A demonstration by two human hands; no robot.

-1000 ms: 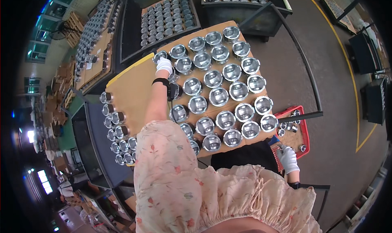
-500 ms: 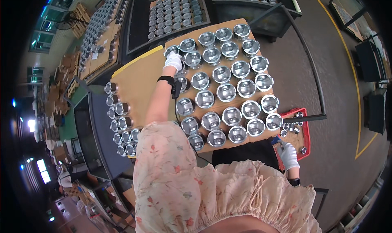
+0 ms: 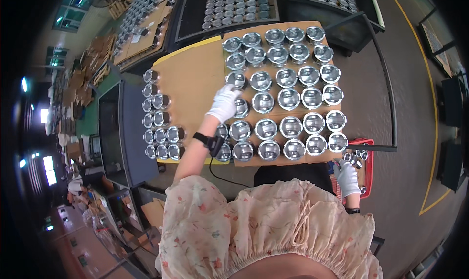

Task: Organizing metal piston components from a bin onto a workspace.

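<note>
Nearest the body: gloved right hand [image 3: 347, 177], fingers bent, over or beside a red tray [image 3: 370, 169]. No telling whether anything sits in the grip. Just beyond that hand, small metal parts [image 3: 359, 162] in the tray. Farther forward: gloved left hand [image 3: 223, 104], fingers curled at the leftmost file of pistons [image 3: 237, 80]. Has one piston right at the fingertips, another just to the right. Contact likely; firm hold or mere touch, no telling. To the right of left hand, further piston rows [image 3: 289, 98] on a cardboard surface [image 3: 277, 114]; to the left, bare cardboard [image 3: 193, 83], then a smaller piston group [image 3: 161, 117]. Looks like placing or straightening within that leftmost file. Calls next, by judgement, for careful fingers between close-set rims. Well beyond left hand: dark cart [image 3: 193, 15], more pistons inside in ranks.
</note>
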